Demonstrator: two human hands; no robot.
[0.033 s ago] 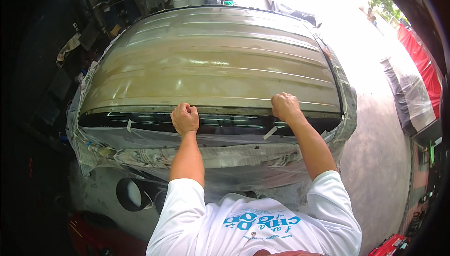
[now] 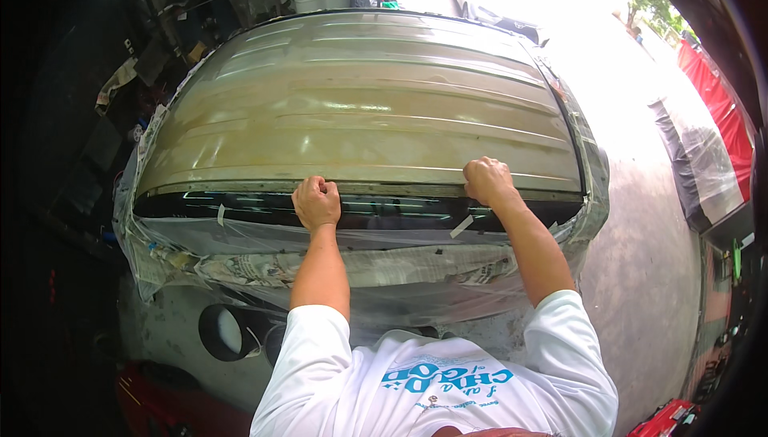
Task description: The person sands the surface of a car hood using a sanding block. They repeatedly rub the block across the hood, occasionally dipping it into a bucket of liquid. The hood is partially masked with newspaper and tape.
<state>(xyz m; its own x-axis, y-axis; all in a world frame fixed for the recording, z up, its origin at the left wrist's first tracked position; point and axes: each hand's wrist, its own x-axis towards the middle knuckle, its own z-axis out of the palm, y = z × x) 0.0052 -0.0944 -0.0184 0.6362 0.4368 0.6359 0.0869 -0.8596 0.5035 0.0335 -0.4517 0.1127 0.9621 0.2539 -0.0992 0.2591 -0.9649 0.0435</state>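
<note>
A car roof [image 2: 352, 93] in patchy tan and grey, ribbed and partly glossy, stretches out in front of me. My left hand [image 2: 317, 199] is closed, knuckles up, over the seam between the roof's near edge and the dark glass [image 2: 384, 211]. Farther right, my right hand [image 2: 488, 181] is closed too, by the same edge and slightly higher on the roof. Whatever the fingers of either hand pinch is hidden or too thin to make out. A narrow strip [image 2: 400, 190] runs along the edge between the hands. Pale tape pieces [image 2: 462, 226] stick to the glass.
Clear plastic sheeting and newspaper [image 2: 376, 267] cover the car below the glass. A dark bucket [image 2: 226, 331] stands on the concrete floor [image 2: 640, 277] at the lower left. Red and clear sheets [image 2: 712, 125] hang at the right. Another car [image 2: 496, 17] is parked beyond the roof.
</note>
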